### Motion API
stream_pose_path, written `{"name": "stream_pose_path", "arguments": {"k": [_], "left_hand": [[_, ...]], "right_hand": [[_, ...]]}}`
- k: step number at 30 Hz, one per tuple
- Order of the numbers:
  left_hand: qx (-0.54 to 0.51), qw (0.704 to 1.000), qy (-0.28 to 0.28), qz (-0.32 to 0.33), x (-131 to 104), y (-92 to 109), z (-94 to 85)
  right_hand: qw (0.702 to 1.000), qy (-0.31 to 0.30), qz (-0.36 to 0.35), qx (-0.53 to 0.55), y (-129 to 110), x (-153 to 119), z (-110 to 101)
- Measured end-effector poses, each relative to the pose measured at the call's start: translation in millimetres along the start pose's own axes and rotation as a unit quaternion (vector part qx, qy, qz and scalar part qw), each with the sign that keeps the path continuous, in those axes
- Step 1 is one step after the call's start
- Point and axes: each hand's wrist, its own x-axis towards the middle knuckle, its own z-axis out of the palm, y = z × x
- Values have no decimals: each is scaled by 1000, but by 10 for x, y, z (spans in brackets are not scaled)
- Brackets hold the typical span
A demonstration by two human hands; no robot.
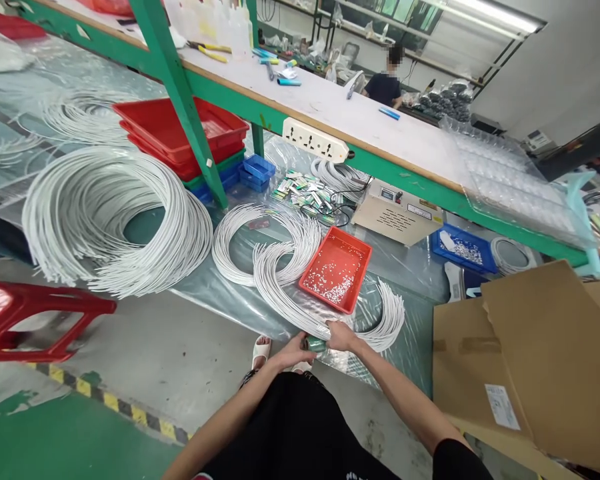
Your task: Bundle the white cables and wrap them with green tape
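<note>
A long curved bundle of white cables (280, 300) lies along the table's front edge. My right hand (341, 335) is closed around its middle, and the cables fan out to either side. Just left of it, my left hand (296, 352) curls at the table edge, its fingers around a small green roll (316, 344) that is partly hidden. Behind the bundle, a red tray (345, 257) holds many small white pieces. Another coil of white cables (230, 257) lies partly under the bundle.
A large white cable coil (115, 213) covers the table's left. Stacked red trays (180, 127), a beige box-shaped device (397, 212) and a blue tray (463, 248) stand farther back. An open cardboard box (545, 360) is at right, a red stool (55, 313) at left. A person (384, 87) sits beyond.
</note>
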Motion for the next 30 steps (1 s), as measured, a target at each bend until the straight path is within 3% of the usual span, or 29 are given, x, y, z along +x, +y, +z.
{"name": "stream_pose_path", "arguments": {"k": [6, 11, 18, 21, 25, 27, 30], "left_hand": [[75, 988, 128, -35, 227, 31, 6], [51, 987, 119, -100, 407, 37, 114], [-10, 992, 107, -66, 387, 87, 358], [40, 993, 85, -77, 273, 106, 235], [176, 979, 64, -83, 135, 288, -89], [257, 962, 78, -45, 151, 472, -182], [365, 925, 99, 37, 351, 783, -136]], "right_hand": [[1000, 12, -7, 14, 9, -36, -81], [1000, 11, 2, 19, -17, -75, -109], [1000, 10, 14, 23, -60, -71, -4], [999, 19, 21, 29, -92, -62, 70], [998, 31, 33, 43, -125, -53, 165], [997, 37, 38, 49, -128, -50, 203], [997, 40, 41, 54, -121, -42, 240]]}}
